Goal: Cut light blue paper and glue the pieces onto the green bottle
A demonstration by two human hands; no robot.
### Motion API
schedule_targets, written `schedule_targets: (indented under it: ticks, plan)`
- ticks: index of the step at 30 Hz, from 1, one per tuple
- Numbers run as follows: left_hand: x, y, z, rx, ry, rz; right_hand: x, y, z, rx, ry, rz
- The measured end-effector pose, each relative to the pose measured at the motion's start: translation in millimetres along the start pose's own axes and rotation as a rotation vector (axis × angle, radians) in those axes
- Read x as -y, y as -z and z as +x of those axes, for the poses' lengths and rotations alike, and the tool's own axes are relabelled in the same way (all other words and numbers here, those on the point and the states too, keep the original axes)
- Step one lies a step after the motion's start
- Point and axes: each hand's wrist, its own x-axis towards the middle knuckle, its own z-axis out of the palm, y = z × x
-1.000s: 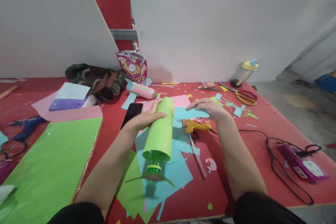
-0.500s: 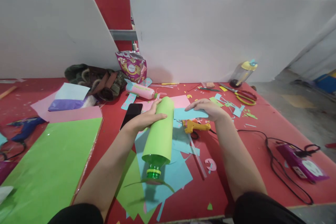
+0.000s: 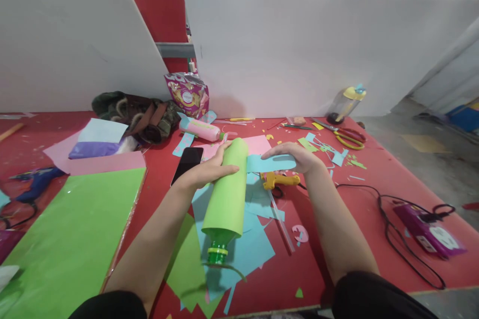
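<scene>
Being gripped mid-body (best spot) by L hand (image 3: pixel 210 168), wrapped bottle (image 3: pixel 227 197) is prob. light, dentable; blue strip (image 3: pixel 256 164) held w/ R hand (image 3: pixel 299 153).

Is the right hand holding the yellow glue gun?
No, the right hand holds a blue paper strip, while the yellow glue gun lies on the table.

The green-wrapped bottle (image 3: pixel 226 194) hides the fingertips of the left hand (image 3: pixel 207 171); towards the table's (image 3: pixel 389 274) near edge, the green sheet (image 3: pixel 75 224) is cut off.
</scene>
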Motion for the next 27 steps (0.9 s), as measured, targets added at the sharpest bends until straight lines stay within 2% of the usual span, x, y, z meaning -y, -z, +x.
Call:
schedule_targets:
  ticks: [3, 8, 12, 15, 20, 27]
  plan:
    - [1.6, 1.8, -1.3, 0.014, -0.015, 0.073, -6.1, 4.2, 1.2, 0.071, 0.031, -0.025]
    - [7.3, 4.8, -0.6, 0.009, -0.066, 0.234, -10.0, 6.2, 1.6, 0.104, 0.027, -0.061]
    - [3.5, 2.2, -2.5, -0.022, -0.128, 0.431, -4.1, 2.2, 0.3, 0.144, -0.023, -0.226]
    - [-0.8, -1.6, -5.0, -0.051, -0.125, 0.554, 0.7, -3.8, 0.7, 0.163, -0.015, -0.329]
    - [-2.1, -7.4, -7.4, -0.088, -0.124, 0.670, -0.1, -15.8, 7.0, 0.083, 0.016, -0.283]
    - [-2.5, -13.3, -12.3, -0.128, -0.145, 0.713, -5.4, -29.8, 14.5, -0.023, 0.010, -0.295]
